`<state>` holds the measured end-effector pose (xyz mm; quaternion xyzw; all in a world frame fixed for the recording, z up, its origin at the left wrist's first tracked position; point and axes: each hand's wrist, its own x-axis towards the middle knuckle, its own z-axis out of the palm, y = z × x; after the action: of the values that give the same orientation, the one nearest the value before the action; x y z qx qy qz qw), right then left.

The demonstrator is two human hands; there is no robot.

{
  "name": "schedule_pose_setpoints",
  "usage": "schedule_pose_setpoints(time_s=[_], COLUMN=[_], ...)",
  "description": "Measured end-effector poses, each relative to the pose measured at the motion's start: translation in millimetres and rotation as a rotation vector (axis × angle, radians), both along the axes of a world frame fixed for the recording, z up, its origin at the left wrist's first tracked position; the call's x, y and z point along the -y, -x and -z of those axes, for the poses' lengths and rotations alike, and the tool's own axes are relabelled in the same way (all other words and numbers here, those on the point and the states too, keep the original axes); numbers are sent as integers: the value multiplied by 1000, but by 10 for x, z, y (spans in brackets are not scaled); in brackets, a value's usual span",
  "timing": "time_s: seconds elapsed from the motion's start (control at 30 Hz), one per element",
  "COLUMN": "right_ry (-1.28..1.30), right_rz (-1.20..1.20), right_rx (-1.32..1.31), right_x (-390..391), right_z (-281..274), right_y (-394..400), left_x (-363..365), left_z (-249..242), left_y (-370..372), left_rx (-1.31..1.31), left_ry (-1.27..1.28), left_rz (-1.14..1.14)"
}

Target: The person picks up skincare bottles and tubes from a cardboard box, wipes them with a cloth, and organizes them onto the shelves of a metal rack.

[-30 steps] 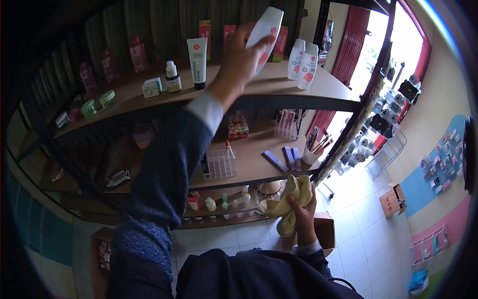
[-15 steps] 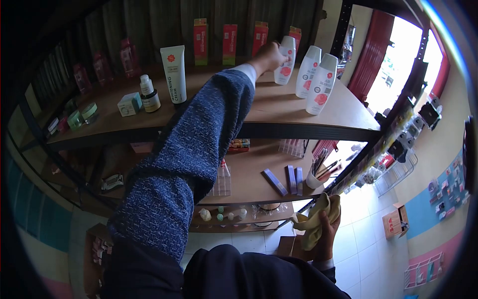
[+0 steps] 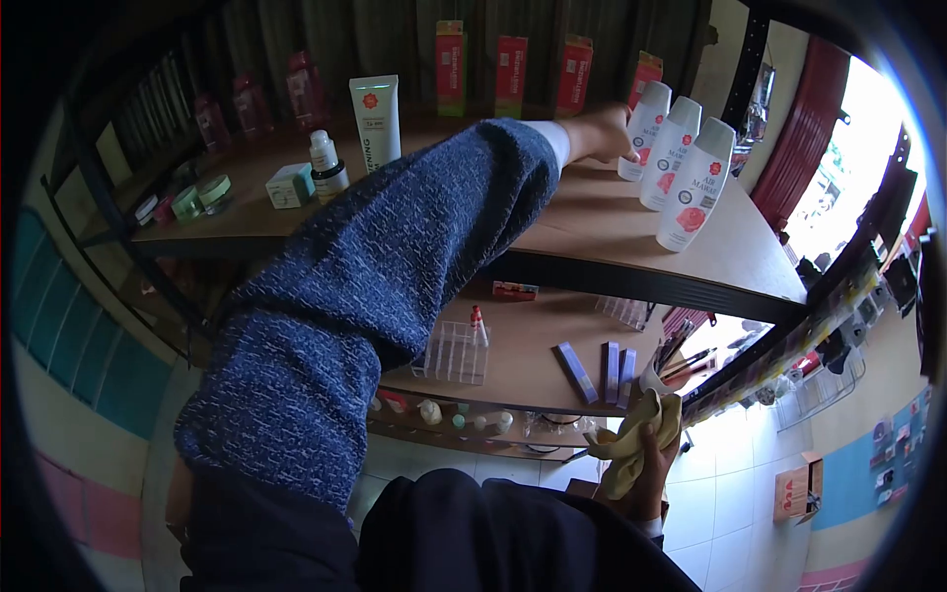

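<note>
The rear bottle (image 3: 648,126) stands at the fingertips of the half-curled left hand (image 3: 598,135), whether gripped cannot be told; it looks smooth, slippery, light, best held round its middle. The right hand (image 3: 652,478) closes round a soft, limp cloth (image 3: 627,452).

Your brown upper shelf (image 3: 592,237) carries three white Air Mawar bottles (image 3: 695,187), upright in a row just beside your left hand (image 3: 598,135). Beyond that hand stand four red boxes (image 3: 574,79). To its left are a cream tube (image 3: 376,118), a white-capped bottle (image 3: 328,176), a small carton (image 3: 291,186), low round jars (image 3: 214,190) and pink bottles (image 3: 307,94).
</note>
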<state>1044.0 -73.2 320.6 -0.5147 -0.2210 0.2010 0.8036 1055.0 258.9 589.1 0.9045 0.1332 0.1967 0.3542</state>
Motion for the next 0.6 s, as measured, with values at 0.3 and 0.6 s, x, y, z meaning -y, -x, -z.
schedule_pose_setpoints(time_s=[0.3, 0.6], right_ry=[35, 34], right_rz=[36, 120], right_rx=[14, 67], right_x=[121, 248], right_z=[91, 60], right_y=[-125, -201], left_x=[-186, -165], left_z=[-30, 38], left_y=[-212, -385], left_rx=[-73, -13], left_ry=[-143, -63], left_rz=[-16, 40])
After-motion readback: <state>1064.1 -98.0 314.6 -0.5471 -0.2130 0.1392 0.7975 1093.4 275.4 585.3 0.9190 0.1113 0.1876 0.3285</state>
